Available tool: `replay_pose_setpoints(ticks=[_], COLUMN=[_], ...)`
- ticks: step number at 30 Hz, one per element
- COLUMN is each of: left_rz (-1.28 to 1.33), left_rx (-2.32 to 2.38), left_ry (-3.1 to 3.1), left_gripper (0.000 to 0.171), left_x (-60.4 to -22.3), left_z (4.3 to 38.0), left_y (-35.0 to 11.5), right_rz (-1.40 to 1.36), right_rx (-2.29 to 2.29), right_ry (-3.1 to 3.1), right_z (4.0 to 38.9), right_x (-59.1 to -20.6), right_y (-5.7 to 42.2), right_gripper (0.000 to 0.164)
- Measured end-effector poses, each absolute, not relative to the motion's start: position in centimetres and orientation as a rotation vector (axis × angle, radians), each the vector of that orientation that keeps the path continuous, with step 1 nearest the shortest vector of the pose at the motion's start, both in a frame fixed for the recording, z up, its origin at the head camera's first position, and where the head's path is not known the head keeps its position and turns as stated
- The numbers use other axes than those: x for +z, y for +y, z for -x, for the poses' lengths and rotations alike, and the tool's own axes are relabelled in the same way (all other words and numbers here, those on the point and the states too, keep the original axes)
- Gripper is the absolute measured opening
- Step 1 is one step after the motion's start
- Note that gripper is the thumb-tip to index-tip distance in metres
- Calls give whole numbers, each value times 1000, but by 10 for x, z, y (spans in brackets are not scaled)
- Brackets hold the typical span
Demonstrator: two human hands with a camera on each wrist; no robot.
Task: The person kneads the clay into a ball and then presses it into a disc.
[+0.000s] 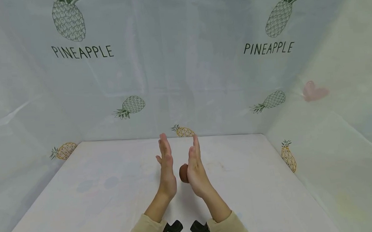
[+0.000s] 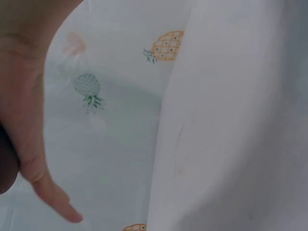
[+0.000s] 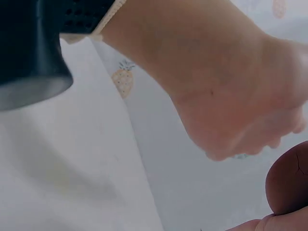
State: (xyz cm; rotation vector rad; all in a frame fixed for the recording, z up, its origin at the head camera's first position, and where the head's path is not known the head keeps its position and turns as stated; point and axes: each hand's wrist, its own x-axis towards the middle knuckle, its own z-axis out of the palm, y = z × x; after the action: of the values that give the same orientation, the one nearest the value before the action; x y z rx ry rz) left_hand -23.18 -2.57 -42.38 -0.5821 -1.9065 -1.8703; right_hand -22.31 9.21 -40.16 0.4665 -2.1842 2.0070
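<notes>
A round brown clay ball (image 1: 183, 173) sits against the right palm, near the heel of that hand, which partly hides it in the head view. Fine cracks cross the ball (image 3: 291, 178) in the right wrist view. The right hand (image 1: 196, 171) is upright with straight fingers that are not wrapped round the ball. Opposite it, the left hand (image 1: 167, 169) is raised with its palm turned inward and its fingers extended. A narrow gap separates the left hand from the ball. In the left wrist view only part of the ball (image 2: 7, 168) shows at the left edge.
Both hands are above a white tabletop (image 1: 115, 203). A pale sheet (image 1: 183, 67) printed with pineapples stands behind the table and along its sides. Black wrist devices, one at the left cuff (image 1: 173, 229) and one at the right cuff (image 1: 200, 229), lie close together.
</notes>
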Motion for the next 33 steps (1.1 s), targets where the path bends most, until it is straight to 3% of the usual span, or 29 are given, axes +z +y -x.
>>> replay_pose_setpoints(ticks=[20,33], left_rz=[585,538], left_rx=[-1340,-1015], left_ry=[-2411,-2627], left_gripper=[70,83], left_x=[-424,-433], left_z=[239,248], left_y=[-82,-110], right_rz=[-457,-539], right_rx=[1576,1221], right_ry=[-2426,-2606], right_z=[258,284], right_x=[-409,-409], right_y=[157,184], right_gripper=[64,69])
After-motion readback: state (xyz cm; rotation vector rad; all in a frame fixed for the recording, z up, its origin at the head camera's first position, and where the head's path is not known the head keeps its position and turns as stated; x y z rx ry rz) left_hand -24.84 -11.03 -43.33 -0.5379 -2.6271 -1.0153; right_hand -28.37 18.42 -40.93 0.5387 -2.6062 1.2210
